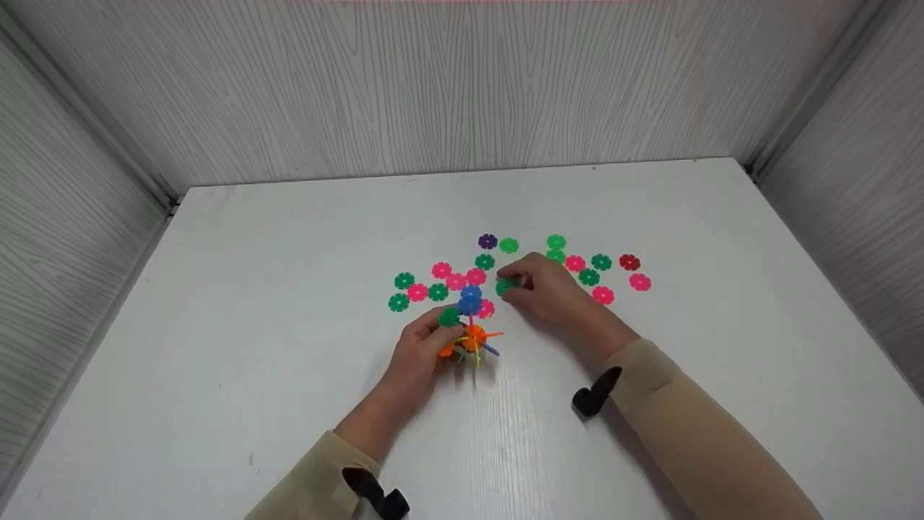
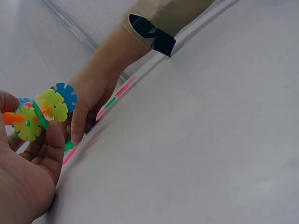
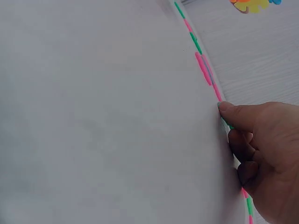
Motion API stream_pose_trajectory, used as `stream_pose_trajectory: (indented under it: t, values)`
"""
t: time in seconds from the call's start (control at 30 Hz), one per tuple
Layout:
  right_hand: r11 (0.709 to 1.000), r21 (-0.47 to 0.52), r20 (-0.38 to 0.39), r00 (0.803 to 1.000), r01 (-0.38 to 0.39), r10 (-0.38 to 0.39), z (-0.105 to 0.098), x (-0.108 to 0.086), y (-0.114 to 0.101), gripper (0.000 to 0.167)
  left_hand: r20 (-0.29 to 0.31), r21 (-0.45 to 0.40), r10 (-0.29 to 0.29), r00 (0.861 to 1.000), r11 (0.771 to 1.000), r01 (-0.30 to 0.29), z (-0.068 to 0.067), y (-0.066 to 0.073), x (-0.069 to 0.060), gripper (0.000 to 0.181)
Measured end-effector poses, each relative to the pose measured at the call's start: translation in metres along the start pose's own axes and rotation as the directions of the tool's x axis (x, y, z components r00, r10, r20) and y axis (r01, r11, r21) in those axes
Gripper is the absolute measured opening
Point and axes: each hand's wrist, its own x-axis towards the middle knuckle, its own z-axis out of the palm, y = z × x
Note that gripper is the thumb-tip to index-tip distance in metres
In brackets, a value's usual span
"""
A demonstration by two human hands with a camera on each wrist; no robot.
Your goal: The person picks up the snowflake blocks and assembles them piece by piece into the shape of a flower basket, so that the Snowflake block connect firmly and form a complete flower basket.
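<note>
My left hand (image 1: 422, 350) grips a cluster of interlocked plastic snowflake discs (image 1: 474, 337), in orange, yellow, green and blue, raised above the table. Yellow discs (image 2: 55, 105) of the cluster face the left wrist view. To the right, my right hand (image 1: 545, 289) is down at the tabletop, thumb and forefinger pinching the edge of a green snowflake disc (image 1: 505, 287). From the right wrist, only slivers of that disc show beside the thumb, and the hand (image 3: 266, 154) hides the rest. A pink disc (image 1: 486, 308) lies between the two hands.
Loose snowflake discs lie scattered across the white table (image 1: 289, 289): pink (image 1: 417, 292) and green (image 1: 398, 302) ones at the left, a purple one (image 1: 488, 241) behind, a red one (image 1: 629, 262) at the right. Grey wood-grain panels (image 1: 447, 87) enclose the back and sides.
</note>
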Motion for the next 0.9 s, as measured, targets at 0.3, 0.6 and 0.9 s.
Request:
stream_pose_trajectory:
  t: [0.3, 0.6, 0.9]
  values:
    - [0.984, 0.176, -0.049, 0.999, -0.014, 0.023, -0.004, -0.034, 0.004, 0.023, -0.008, 0.12, -0.024, 1.0, 0.992, 0.025, 0.002, -0.001, 0.002, 0.056]
    - [0.911, 0.38, -0.056, 0.987, 0.16, -0.15, -0.014, -0.052, -0.015, 0.03, -0.031, 0.133, -0.014, 0.999, 0.991, 0.018, 0.001, 0.001, 0.002, 0.055]
    - [0.869, 0.399, -0.101, 0.956, 0.292, -0.275, -0.007, -0.056, -0.028, 0.023, -0.037, 0.137, -0.008, 0.999, 0.99, 0.013, 0.001, 0.0, 0.003, 0.051]
